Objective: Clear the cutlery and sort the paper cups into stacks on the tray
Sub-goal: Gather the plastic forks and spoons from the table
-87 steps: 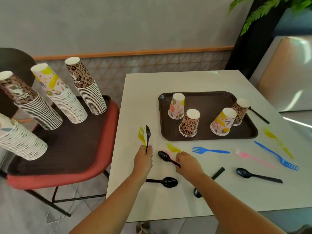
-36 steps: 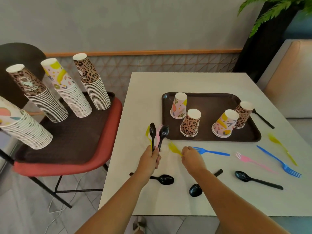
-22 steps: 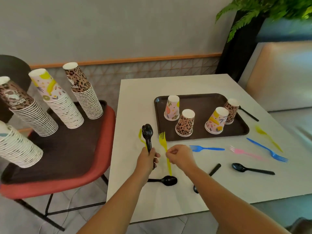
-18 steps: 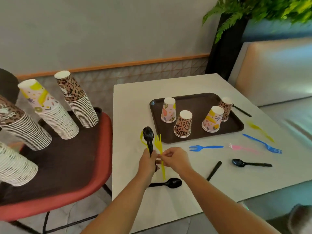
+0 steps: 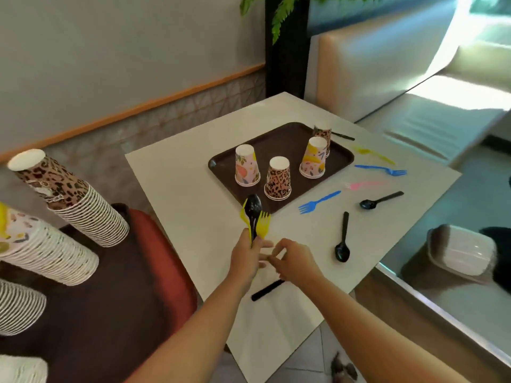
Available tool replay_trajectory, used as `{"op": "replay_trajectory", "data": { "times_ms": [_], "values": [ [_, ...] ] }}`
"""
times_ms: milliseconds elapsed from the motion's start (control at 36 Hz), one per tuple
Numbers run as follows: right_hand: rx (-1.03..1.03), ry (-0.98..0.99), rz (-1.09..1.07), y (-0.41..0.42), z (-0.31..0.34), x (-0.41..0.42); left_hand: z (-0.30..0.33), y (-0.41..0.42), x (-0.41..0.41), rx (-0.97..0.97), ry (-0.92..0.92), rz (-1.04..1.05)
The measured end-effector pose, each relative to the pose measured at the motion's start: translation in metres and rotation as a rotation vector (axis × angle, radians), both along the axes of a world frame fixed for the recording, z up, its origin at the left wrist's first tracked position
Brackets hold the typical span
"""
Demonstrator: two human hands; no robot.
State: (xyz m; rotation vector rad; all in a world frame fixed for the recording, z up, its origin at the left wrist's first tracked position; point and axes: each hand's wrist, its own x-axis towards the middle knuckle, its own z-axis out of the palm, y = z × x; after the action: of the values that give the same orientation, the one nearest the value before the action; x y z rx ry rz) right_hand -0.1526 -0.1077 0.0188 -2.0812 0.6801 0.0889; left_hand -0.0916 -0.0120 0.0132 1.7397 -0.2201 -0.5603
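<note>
Cutlery-gathering step: left hand (image 5: 247, 254) grips a bundle (image 5: 255, 217) of forks and a black spoon, right hand (image 5: 293, 260) loosely curled, holding nothing. Next I'd guess the nearest black spoon (image 5: 343, 239).

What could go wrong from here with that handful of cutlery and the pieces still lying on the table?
1. The left hand grips a black spoon and yellow forks fanned out in one bunch; adding more could let one slip.
2. A black handle lies partly hidden under the right hand and is easily overlooked.
3. The blue fork lies close to the tray; a sweeping reach might knock over the leopard cup.
</note>
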Motion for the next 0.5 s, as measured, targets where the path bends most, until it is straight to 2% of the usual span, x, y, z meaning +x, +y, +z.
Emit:
{"op": "replay_trajectory", "data": {
  "times_ms": [111,167,278,500],
  "values": [
    [-0.187,0.257,0.116,0.007,-0.007,-0.013,-0.006,0.007,0.006,0.051,-0.057,-0.012],
    [-0.276,0.241,0.138,0.012,-0.012,-0.019,-0.008,0.01,0.008,0.081,-0.08,-0.019],
    [-0.376,0.329,0.206,0.02,-0.019,-0.024,-0.014,0.013,0.007,0.113,-0.087,-0.083],
    [-0.395,0.398,0.116,0.018,-0.03,-0.023,-0.018,0.014,0.005,0.088,-0.072,-0.122]
  ]
}}
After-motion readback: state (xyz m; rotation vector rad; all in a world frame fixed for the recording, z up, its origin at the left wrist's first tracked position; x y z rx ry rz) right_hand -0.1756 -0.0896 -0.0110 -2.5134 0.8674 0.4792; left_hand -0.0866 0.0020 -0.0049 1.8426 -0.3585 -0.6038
